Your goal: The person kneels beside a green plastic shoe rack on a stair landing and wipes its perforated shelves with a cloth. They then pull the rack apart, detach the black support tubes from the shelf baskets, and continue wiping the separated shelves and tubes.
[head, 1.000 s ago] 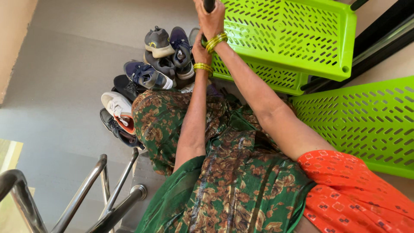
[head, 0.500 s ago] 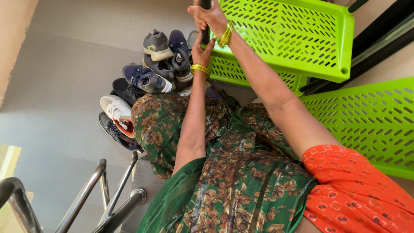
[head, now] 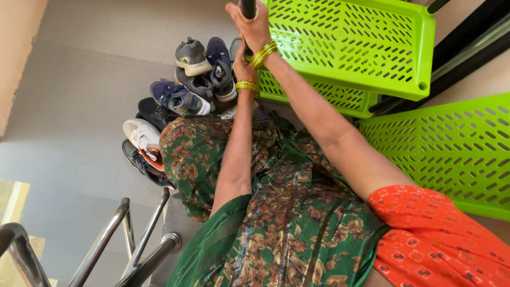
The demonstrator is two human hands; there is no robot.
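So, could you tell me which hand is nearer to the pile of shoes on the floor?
Left. The left hand grips the black pole low down, just beside the shoes. The right hand holds the same pole higher up, farther from them.

Lime-green perforated shelves (head: 350,37), green-and-brown floral sari (head: 276,212), orange patterned sleeve (head: 435,234), gold bangles (head: 263,53).

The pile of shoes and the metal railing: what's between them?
In the head view, only bare grey floor separates the shoes from the railing.
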